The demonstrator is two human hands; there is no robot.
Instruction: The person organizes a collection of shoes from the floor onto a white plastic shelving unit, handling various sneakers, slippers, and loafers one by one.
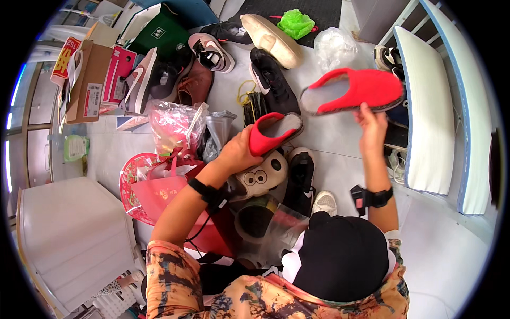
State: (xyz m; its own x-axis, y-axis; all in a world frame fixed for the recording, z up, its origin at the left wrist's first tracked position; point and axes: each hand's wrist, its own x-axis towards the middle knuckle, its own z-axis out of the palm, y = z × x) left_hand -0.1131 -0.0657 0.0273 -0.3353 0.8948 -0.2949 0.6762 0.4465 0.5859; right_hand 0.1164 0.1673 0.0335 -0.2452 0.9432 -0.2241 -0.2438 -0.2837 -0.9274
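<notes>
My left hand (239, 151) is closed round a red slipper (266, 142) with a grey insole, tilted above the pile of shoes. Further right and higher in the view, my right hand (372, 127) grips a matching red slipper (376, 87) by its edge, toe pointing right. Just under the left slipper lies a cream slipper with cartoon eyes (263, 179). Beside that one rests a black shoe (301, 170). A black sneaker (273, 80) lies on the floor between the two red slippers.
Shoe boxes, among them a green one (172, 37), and several shoes crowd the far left. Red bags (164, 191) and clear plastic bags lie left of my arm. White tilted shoe-cabinet doors (427, 111) stand open at the right. A white cabinet (74, 234) is at the near left.
</notes>
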